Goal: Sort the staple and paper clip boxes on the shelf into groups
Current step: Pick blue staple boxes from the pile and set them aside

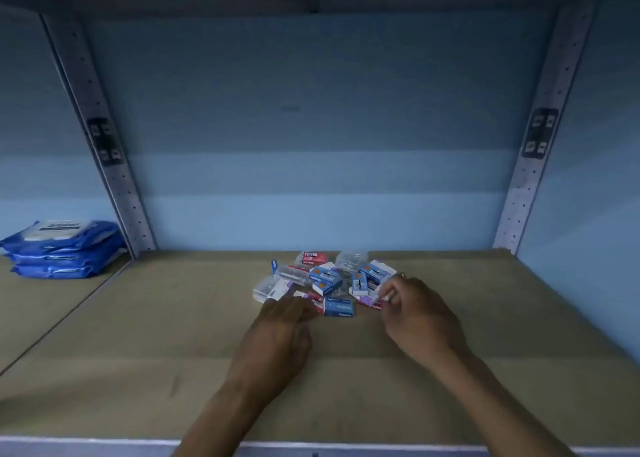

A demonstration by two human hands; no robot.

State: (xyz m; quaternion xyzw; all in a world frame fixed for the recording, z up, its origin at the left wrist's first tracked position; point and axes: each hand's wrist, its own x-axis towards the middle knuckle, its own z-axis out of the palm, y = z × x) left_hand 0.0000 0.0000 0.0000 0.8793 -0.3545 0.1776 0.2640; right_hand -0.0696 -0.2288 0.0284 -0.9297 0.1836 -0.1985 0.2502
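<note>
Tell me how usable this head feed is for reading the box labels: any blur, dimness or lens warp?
Head view: dim, with a blue cast; the pile of small boxes is soft, most print unreadable; left hand and right hand look slightly smeared; wide-angle warp splays the shelf uprights outward; no glare on the shelf board.

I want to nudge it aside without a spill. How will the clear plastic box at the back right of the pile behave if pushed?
The clear plastic box probably slides as a rigid piece. It looks light, so it may skid. It touches neighbouring boxes, so they may shift too.
</note>
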